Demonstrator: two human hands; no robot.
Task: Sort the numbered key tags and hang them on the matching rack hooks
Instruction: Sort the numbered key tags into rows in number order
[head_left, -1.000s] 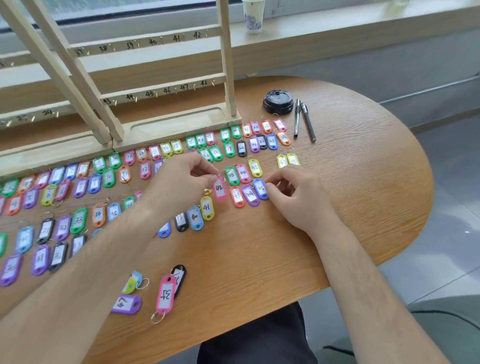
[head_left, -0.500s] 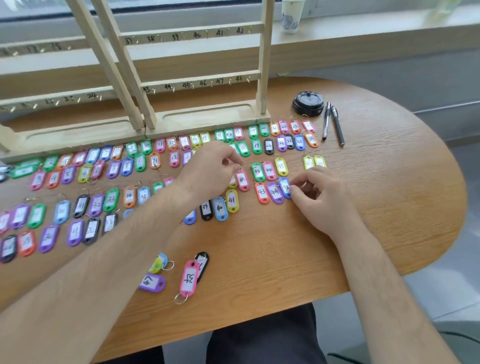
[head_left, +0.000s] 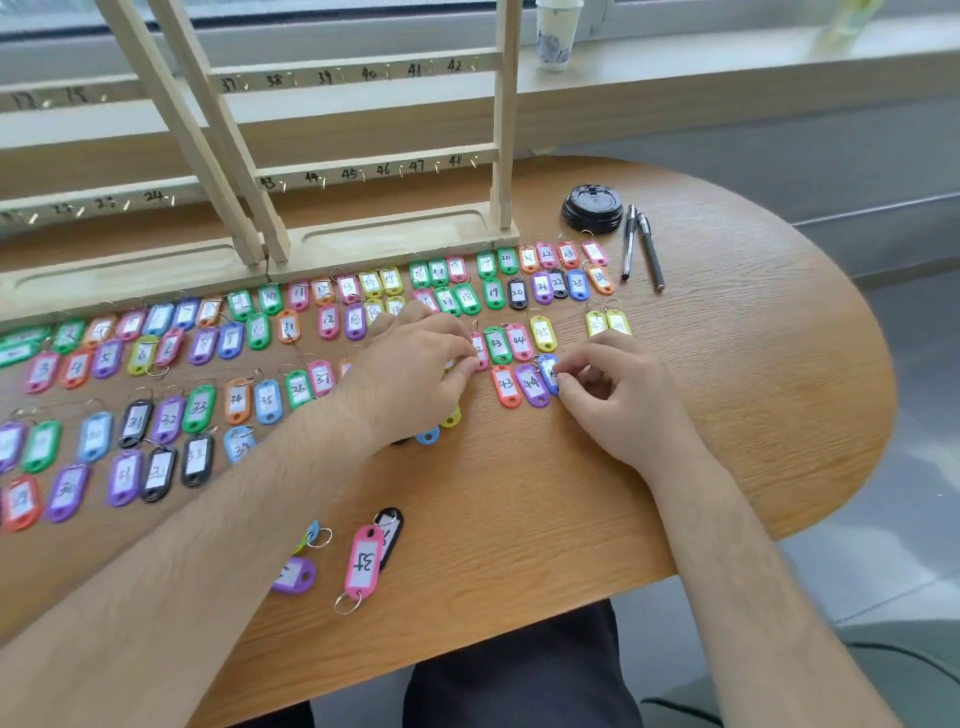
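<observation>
Tabletop (head_left: 727, 415): hands (head_left: 421, 374) pinching tags (head_left: 548, 371).

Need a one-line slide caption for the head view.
Both hands, left hand and right hand, line up numbered key tags on the table before an empty rack.

Dozens of coloured plastic key tags (head_left: 236, 397) with handwritten numbers lie flat in rough rows across the middle and left of the frame. A pink tag marked 37 (head_left: 364, 562) lies apart at lower centre beside a purple tag (head_left: 294, 574). The pale wooden rack (head_left: 358, 171) stands upright at the top, its numbered hooks bare.
</observation>
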